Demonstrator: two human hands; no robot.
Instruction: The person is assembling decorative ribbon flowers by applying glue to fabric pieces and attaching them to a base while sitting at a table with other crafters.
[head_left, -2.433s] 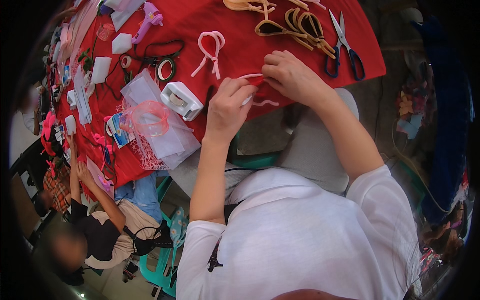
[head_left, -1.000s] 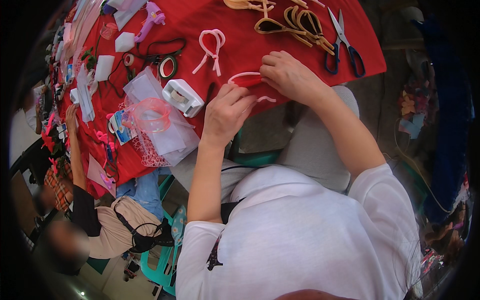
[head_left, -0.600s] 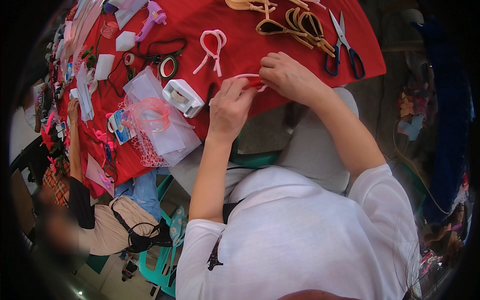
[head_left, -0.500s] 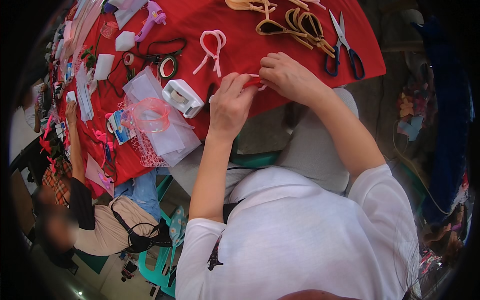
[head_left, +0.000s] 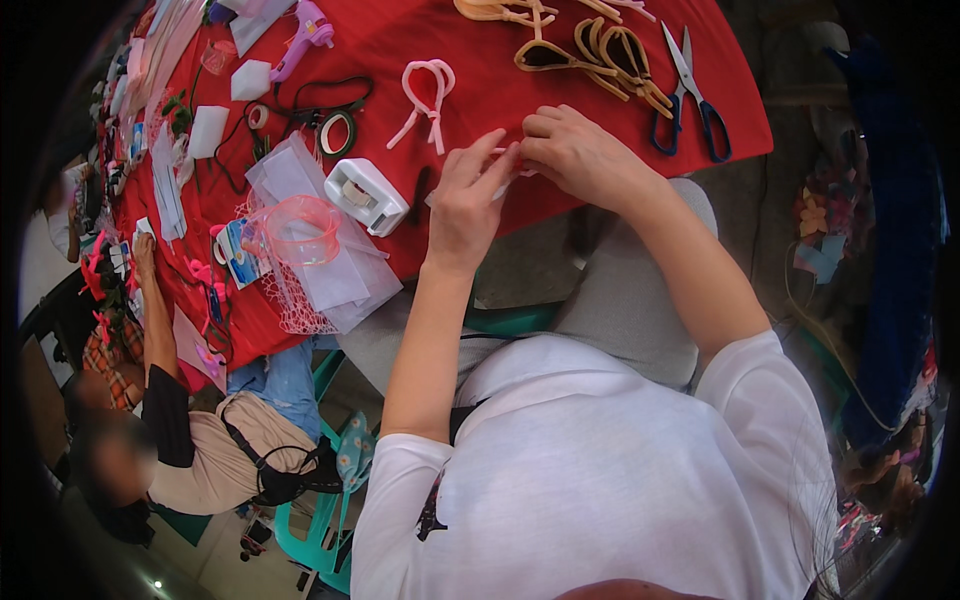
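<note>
My left hand [head_left: 468,205] and my right hand [head_left: 578,155] meet over the near edge of the red-covered table, both with fingers pinched. Between their fingertips is a thin pale pink pipe cleaner [head_left: 524,173], mostly hidden by the fingers. Just beyond my left hand lies a pink pipe cleaner [head_left: 447,80] bent into a loop with crossed, twisted ends. Past my right hand are several similar brown loops [head_left: 628,60] and scissors [head_left: 685,90] with dark blue handles, blades apart.
Left of my hands stand a white tape dispenser [head_left: 367,196], a roll of dark tape [head_left: 337,133] and a clear pink ring-shaped roll [head_left: 303,230] on white sheets. A purple glue gun [head_left: 302,40] lies farther back. At the left, another person [head_left: 215,440] sits with an arm over the table.
My left hand has shifted slightly right and its fingers have closed in toward my right hand's. The red gap seen between the hands has narrowed. My right hand has barely moved.
</note>
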